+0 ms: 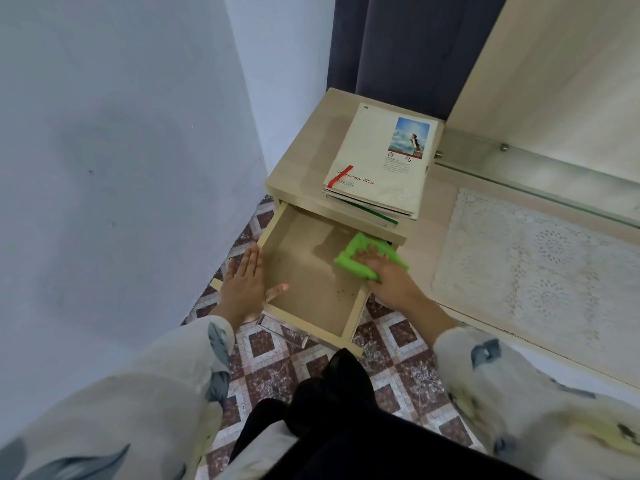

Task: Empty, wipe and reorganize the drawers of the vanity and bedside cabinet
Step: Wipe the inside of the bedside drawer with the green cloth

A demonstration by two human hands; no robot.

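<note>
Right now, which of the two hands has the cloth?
The right hand, pressing the green cloth onto the drawer floor; the left hand only rests flat on the drawer's left edge.

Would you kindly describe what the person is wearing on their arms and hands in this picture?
The left hand and right hand are bare, with no gloves, rings or watch visible. The left sleeve and right sleeve are long, loose, cream-white fabric printed with grey-blue leaf-like shapes and faint yellow patches.
</note>
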